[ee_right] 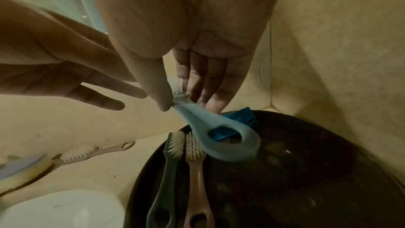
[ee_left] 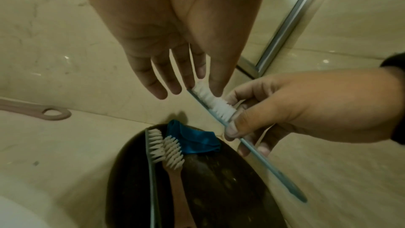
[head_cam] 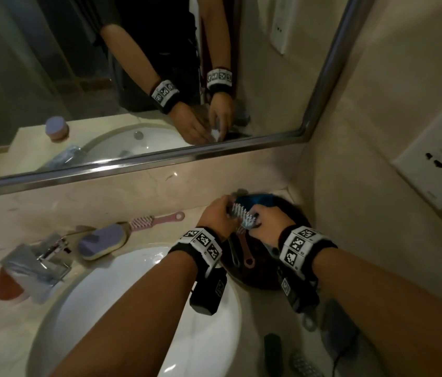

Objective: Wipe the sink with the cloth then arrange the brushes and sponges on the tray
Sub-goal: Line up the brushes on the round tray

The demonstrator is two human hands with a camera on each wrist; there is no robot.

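Observation:
A light blue brush (head_cam: 241, 217) with white bristles (ee_left: 219, 106) hangs level above the dark round tray (head_cam: 293, 217) in the counter's back right corner. My right hand (head_cam: 255, 227) pinches its neck just below the bristles, thumb on the near side. My left hand (head_cam: 226, 210) holds the bristle end between thumb and a fingertip, its other fingers straight and spread. On the tray (ee_left: 219, 188) lie a grey-blue brush (ee_left: 153, 145) and a pink brush (ee_left: 173, 152) side by side, with a crumpled blue cloth (ee_left: 197, 139) behind them.
Left of the tray, another pink brush (head_cam: 154, 220) and a purple-and-yellow sponge (head_cam: 103, 240) lie on the counter behind the white sink (head_cam: 133, 281). A chrome tap (head_cam: 43, 254) stands further left. Dark objects (head_cam: 273, 352) lie at the counter's front right. Walls close the corner.

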